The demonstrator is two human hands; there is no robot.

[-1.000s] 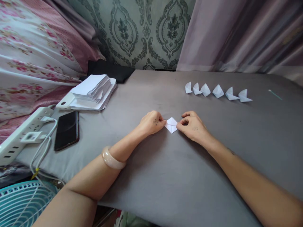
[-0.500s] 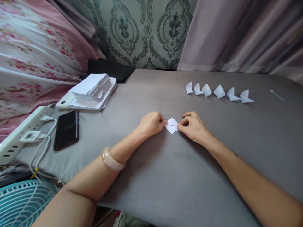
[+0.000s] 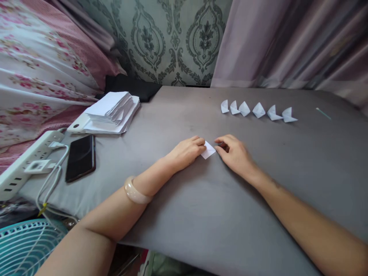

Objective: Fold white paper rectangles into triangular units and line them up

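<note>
A small folded white paper with a diamond outline lies low over the grey table in front of me. My left hand is closed on its left part, and the fingers hide that corner. Close to the paper's right corner is my right hand, its thumb and forefinger apart and the other fingers curled. Nothing shows between those fingertips. Farther back on the right stands a row of several folded white paper pieces, some with upright points.
A stack of white paper sits at the back left on a white object. Nearer are a black phone, a white power strip with cables, and a teal fan below the table edge. A thin stick lies far right.
My right fingers have come off the paper's right corner. My left fingers have moved over more of the paper, covering its left part. The view has turned slightly to the right.
</note>
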